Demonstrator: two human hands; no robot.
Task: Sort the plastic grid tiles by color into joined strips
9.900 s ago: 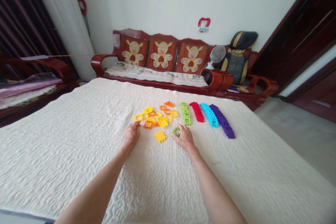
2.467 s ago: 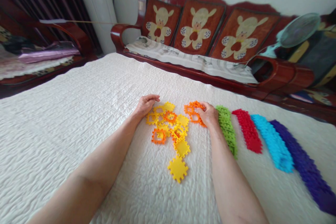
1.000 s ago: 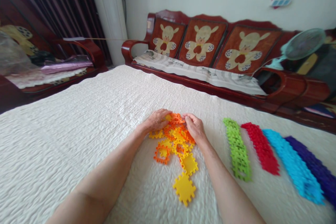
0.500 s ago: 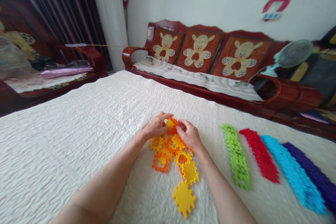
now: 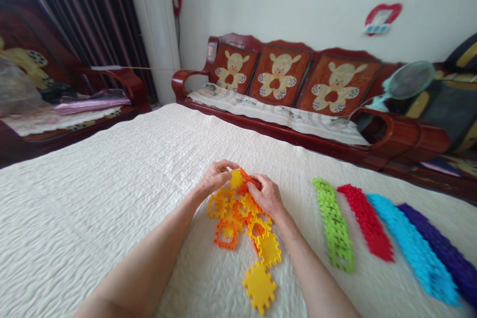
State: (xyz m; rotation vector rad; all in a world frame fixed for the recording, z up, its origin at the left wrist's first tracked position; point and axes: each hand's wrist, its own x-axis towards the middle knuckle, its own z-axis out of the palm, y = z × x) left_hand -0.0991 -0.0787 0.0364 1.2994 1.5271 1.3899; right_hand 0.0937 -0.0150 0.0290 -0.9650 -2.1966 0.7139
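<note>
My left hand [image 5: 216, 177] is closed on the edge of a yellow notched building tile [image 5: 236, 179], thumb and fingers pinching it. Beside it, my right hand [image 5: 267, 194] is wrapped around orange notched building tiles [image 5: 245, 186]; its fingers hide part of them. Below both hands lies a loose pile of yellow and orange tiles, some solid and some open frames. An orange frame tile [image 5: 225, 235] rests at the pile's left. Nearest to me are two solid yellow tiles, one [image 5: 269, 250] at the pile's edge and one [image 5: 260, 287] lower down.
Rows of green [image 5: 333, 226], red [image 5: 367, 223], light blue [image 5: 413, 248] and purple [image 5: 439, 238] tiles lie to the right on the white quilted cover [image 5: 112, 189]. Behind it stand a wooden sofa [image 5: 276, 124] with bear cushions and a small fan [image 5: 410, 81].
My left hand has drawn the yellow tile slightly left, away from the orange tiles in my right hand. The view has shifted a little.
</note>
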